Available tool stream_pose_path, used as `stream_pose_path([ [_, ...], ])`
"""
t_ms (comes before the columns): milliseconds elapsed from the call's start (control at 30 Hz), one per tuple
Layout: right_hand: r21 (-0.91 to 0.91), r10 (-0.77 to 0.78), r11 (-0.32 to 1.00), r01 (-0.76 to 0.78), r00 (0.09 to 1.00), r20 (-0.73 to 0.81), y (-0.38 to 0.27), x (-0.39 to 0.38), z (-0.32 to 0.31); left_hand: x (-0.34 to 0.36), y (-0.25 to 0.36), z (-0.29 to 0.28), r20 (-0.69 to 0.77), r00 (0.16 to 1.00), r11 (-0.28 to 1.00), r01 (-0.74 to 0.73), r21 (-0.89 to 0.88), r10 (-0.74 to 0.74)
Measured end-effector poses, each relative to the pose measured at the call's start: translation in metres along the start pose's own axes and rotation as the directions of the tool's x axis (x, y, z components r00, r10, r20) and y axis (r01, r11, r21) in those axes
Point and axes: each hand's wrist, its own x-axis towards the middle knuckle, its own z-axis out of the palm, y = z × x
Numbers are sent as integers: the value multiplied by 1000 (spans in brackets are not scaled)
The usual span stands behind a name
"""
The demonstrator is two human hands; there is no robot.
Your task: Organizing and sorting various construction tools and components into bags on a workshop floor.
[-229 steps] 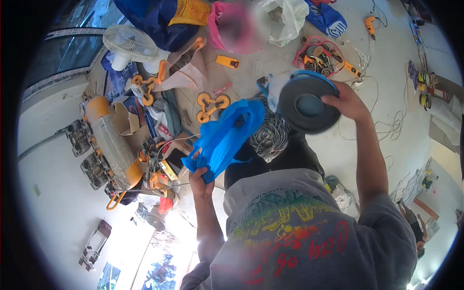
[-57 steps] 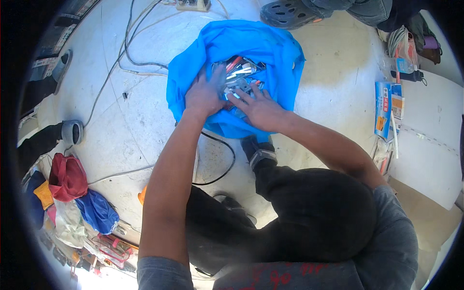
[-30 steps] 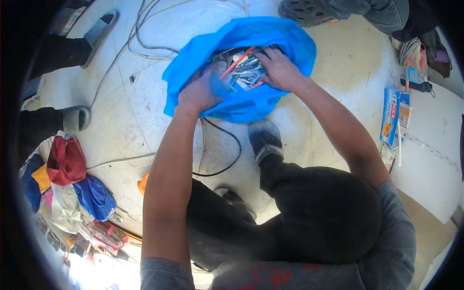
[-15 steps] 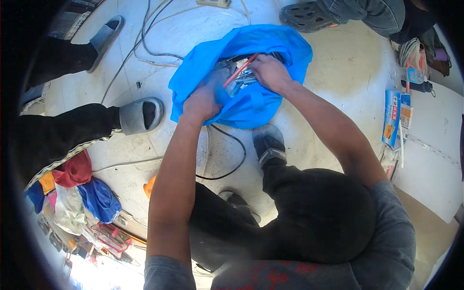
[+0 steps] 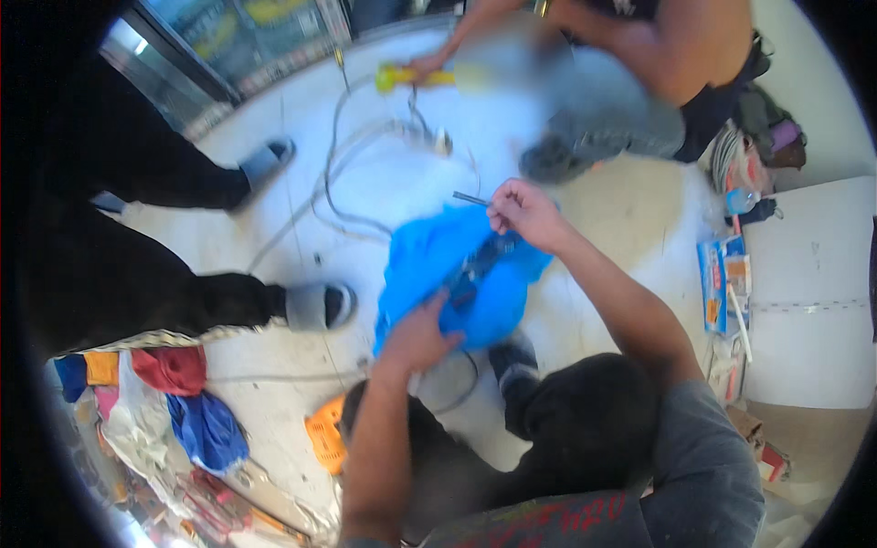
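A blue cloth bag [image 5: 406,265] lies on the floor in front of me, its mouth narrowed to a slot. Dark and metal items show dimly inside. My left hand [image 5: 420,340] holds the bag's near left rim, thumb apart from the fingers. Above the far right rim, my right hand [image 5: 523,215] pinches a thin dark rod [image 5: 470,197], which looks like a drill bit and points left. Blur hides its exact kind.
Another person's hand [image 5: 427,68] grips a yellow tool [image 5: 395,78] at the far side. Cables [image 5: 333,173] loop across the floor. Someone's sandalled foot [image 5: 320,307] is left of the bag. An orange tool [image 5: 326,434] lies near my left arm; a blue box [image 5: 712,285] sits right.
My right hand has come up out of the bag with the thin rod. The bag's mouth has narrowed, and the red stick is out of sight. My view has shifted, showing another person's yellow tool.
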Motion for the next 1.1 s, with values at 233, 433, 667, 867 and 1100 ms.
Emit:
stream_pose_path([
  [233, 486, -99, 866, 123, 992, -75, -158, 38, 44, -10, -10, 9, 233, 972, 999, 16, 34, -23],
  [433, 574, -213, 770, 280, 960, -182, -200, 46, 58, -27, 9, -29, 132, 990, 987, 64, -147, -44],
  [667, 725, -70, 650, 228, 968, -242, -175, 85, 37, -39, -26, -26, -159, 986, 992, 33, -121, -52],
  [867, 696, -76, 683, 222, 969, -234, -175, 79, 54, -50, -26, -29, -64, 995, 987, 72, -142, -81],
  [1100, 620, -128, 728, 294, 946, -298, -185, 69, 51, -37, -16, -26, 19, 988, 986, 154, -55, -153],
])
